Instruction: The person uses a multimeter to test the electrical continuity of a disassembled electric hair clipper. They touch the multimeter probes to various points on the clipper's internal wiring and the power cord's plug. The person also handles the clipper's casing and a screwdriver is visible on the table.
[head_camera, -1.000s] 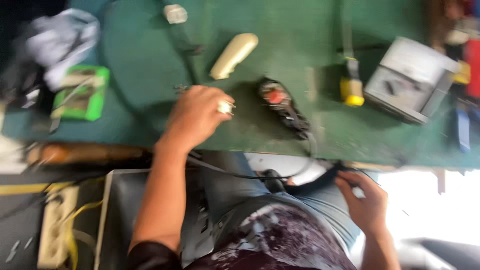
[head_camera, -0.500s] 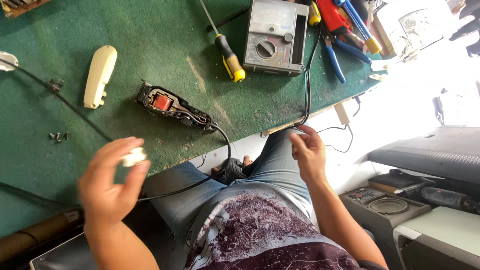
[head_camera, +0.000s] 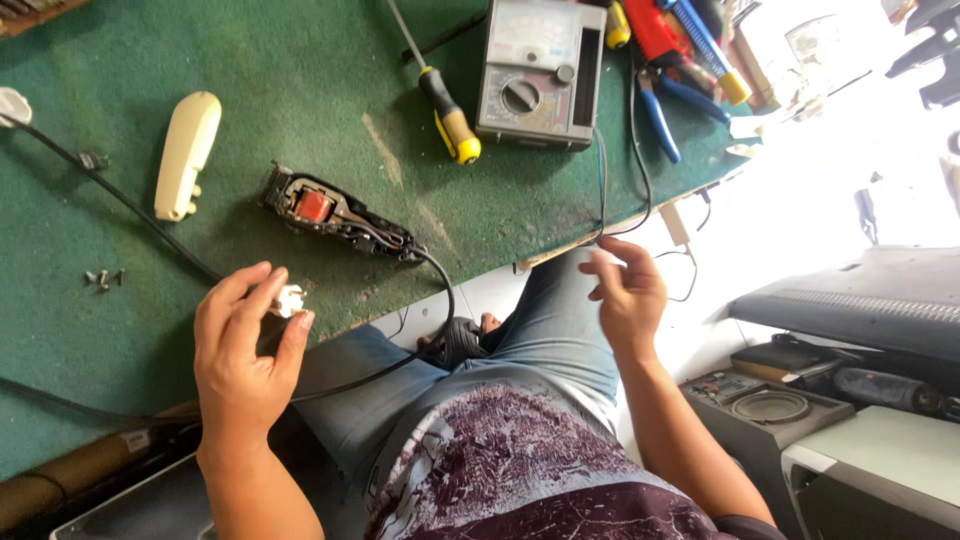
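My left hand (head_camera: 245, 345) pinches a small white plug-like part (head_camera: 290, 300) between thumb and fingers, just above the near edge of the green table (head_camera: 300, 110). A little beyond it lies an opened device (head_camera: 335, 215) with a red coil inside, and its black cord (head_camera: 440, 300) runs down to my lap. The device's cream cover (head_camera: 187, 152) lies to the left. My right hand (head_camera: 625, 290) hovers over my right thigh, fingers loosely apart, holding nothing.
A grey analog multimeter (head_camera: 540, 70), a yellow-handled screwdriver (head_camera: 445, 115), blue-handled pliers (head_camera: 655, 115) and several loose screws (head_camera: 103, 278) lie on the table. A black cable (head_camera: 110, 195) crosses the left side. Dark electronic equipment (head_camera: 850, 400) stands at the right.
The view has swung right and steadied. My left hand drew back from the table to its near edge with the white part. My right hand lifted slightly off my thigh.
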